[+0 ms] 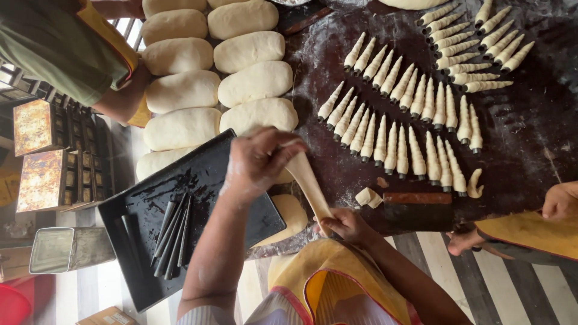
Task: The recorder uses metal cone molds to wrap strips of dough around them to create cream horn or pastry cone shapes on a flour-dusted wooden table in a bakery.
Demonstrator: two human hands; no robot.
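Left hand and right hand, fingers clamped on pale stretched dough strip, above dark floured worktop, black metal tray left

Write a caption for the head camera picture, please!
Two hands stretch a dough strip beside rows of dough cones.

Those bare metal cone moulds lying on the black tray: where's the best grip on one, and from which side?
Take a cone mould by its upper end, coming from above. The moulds lie bunched and overlapping on the black tray, fanning apart only towards that end, so fingers fit between them there. The left hand, now pulling the dough strip with the right hand, is nearest.
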